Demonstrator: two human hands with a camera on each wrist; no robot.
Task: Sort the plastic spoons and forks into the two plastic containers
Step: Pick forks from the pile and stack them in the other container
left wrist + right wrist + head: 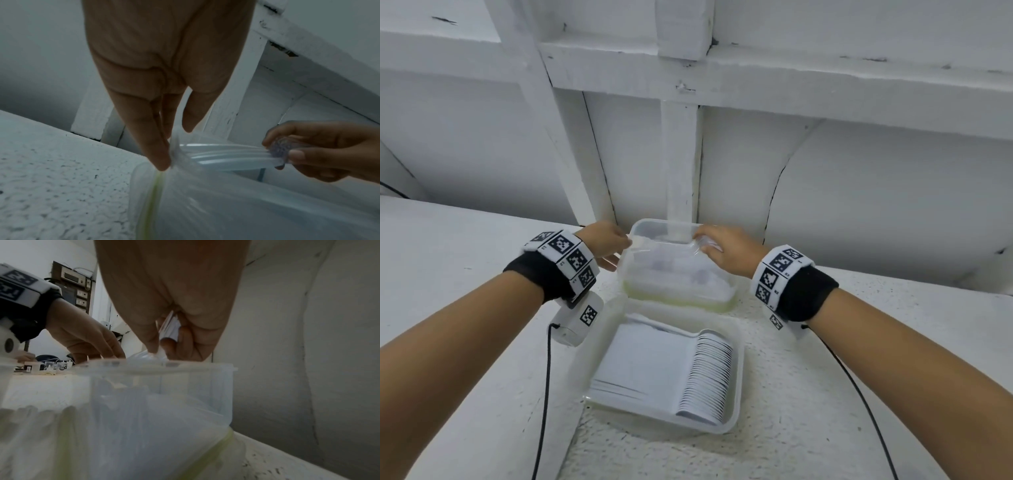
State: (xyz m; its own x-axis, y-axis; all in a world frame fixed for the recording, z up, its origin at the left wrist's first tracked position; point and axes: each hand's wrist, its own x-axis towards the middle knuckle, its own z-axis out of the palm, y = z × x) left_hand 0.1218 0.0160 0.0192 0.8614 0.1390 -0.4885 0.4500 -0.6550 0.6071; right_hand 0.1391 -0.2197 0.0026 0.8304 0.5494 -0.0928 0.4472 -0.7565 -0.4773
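A clear far container (pixel 643 226) stands by the wall, with white cutlery dimly showing inside. In front of it, the near container (pixel 738 377) holds a tight row of white plastic cutlery (pixel 709 373). Over the far container's rim both hands hold a small bundle of white plastic utensils (pixel 226 156) level. My left hand (pixel 613 244) pinches its left end with thumb and fingers (pixel 160 155). My right hand (pixel 724 251) pinches the rounded right end (pixel 277 151), also seen in the right wrist view as curled fingers (pixel 150 340) above the container wall (pixel 195 386).
Both containers sit on a rough white counter (pixel 465 274), backed by a white wall with beams (pixel 681 154). A yellow-green strip (pixel 674 301) runs along the far container's base. Black cables (pixel 547 377) trail from both wrists. Small items (pixel 47 367) lie on the counter's far left.
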